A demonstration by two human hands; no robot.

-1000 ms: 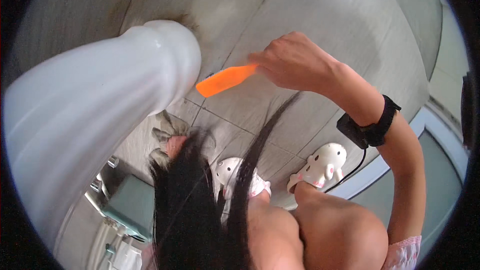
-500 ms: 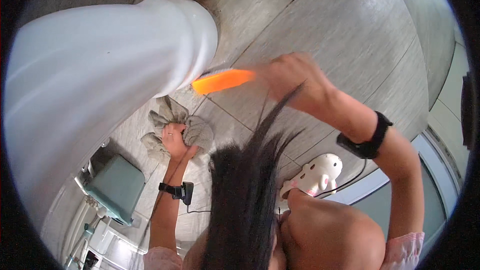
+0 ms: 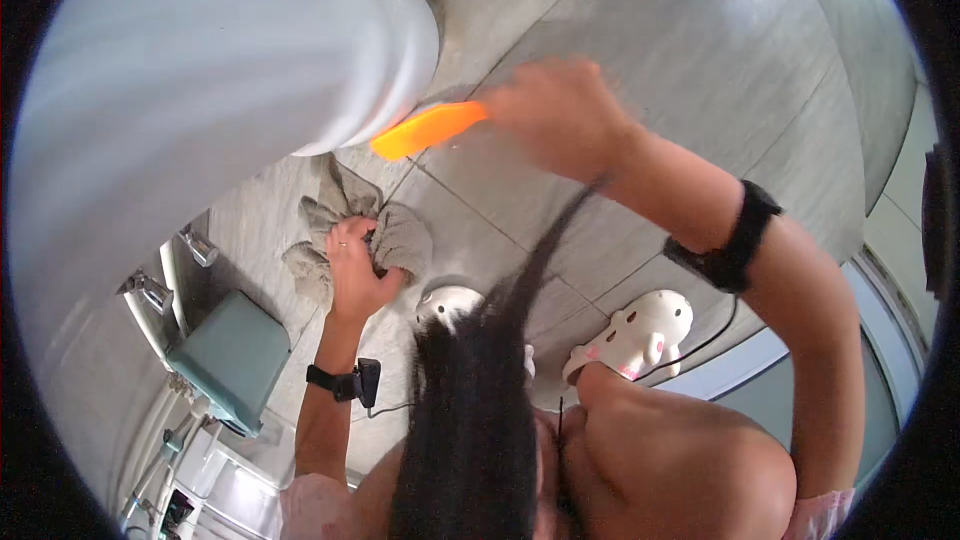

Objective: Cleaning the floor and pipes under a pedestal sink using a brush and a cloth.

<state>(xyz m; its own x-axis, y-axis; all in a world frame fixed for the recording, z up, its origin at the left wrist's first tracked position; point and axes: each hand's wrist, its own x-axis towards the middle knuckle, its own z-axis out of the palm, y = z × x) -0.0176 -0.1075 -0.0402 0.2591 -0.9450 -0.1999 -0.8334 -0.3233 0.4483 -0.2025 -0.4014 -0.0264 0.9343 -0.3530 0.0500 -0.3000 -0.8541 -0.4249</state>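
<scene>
A bright orange tool, long and flat, is in my right hand. My fingers are closed round its handle and blurred by motion. Its far end meets or nearly meets the lower rim of a white pedestal base, on the side toward me; whether it has bristles or a blade I cannot make out. On the tiled floor just below that base, my left hand, with a ring on it, presses down on a crumpled grey towel. Its fingers curl into the folds and the thumb lies at the towel's near edge.
A grey-green bin stands at the left by pipes and a metal valve. White slippers with a cartoon face are on my feet, the right slipper fully showing. Hair hangs across the lower middle. A door threshold lies at right.
My right hand and the orange tool have moved up and slightly left along the base's rim. My left hand stays on the towel, its thumb lower. The left slipper has come into view.
</scene>
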